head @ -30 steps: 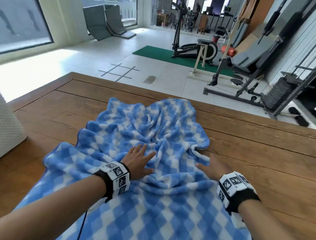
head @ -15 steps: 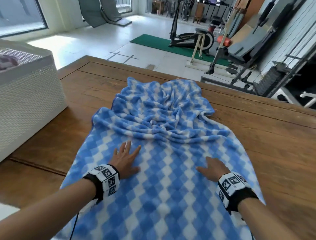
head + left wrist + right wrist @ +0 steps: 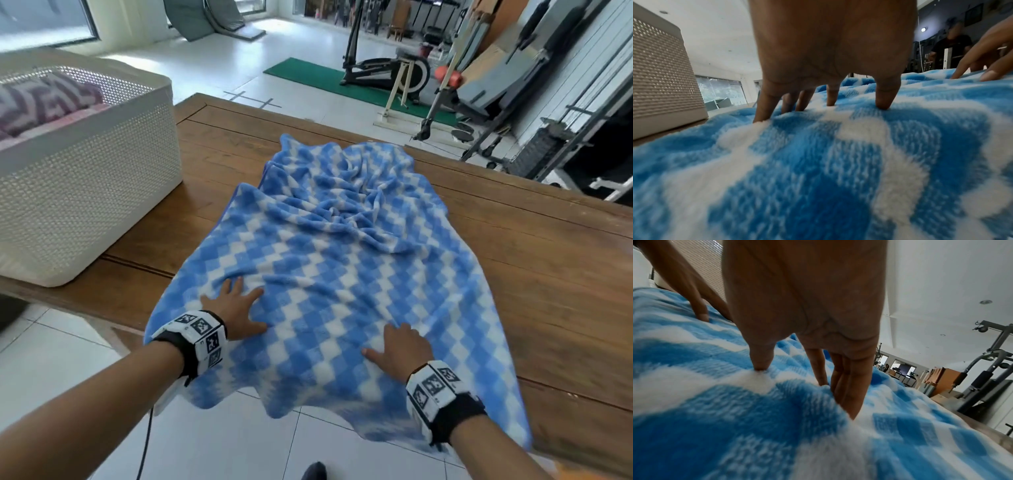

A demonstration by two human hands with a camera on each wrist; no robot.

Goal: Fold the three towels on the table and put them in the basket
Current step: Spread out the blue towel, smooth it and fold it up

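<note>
So I've got the blue-and-white checkered towel [image 3: 329,260] spread lengthwise down the middle of the wooden worktop [image 3: 534,260], near end spilling over the edge toward me at 6 o'clock, far half toward 12 still bunched up in wrinkles. My left hand [image 3: 236,310] sits on the towel at roughly 7 o'clock, fingers [image 3: 882,95] spread and straight, tips digging into the pile, nothing gripped. My right hand [image 3: 399,349] is down at about 5 o'clock, same deal: fingers [image 3: 849,389] extended and pressing into the fabric, thumb out to the side, not pinching anything as far as the wrist view shows. Both hands are well apart from each other, each near one long edge of the towel.

The white perforated basket [image 3: 102,192] stands on the worktop at 10 o'clock, just beside the towel's left edge but not touching it. There's a purple-and-white patterned towel [image 3: 41,102] already lying inside, blurry though. Gym gear on the floor out past 1 o'clock.
</note>
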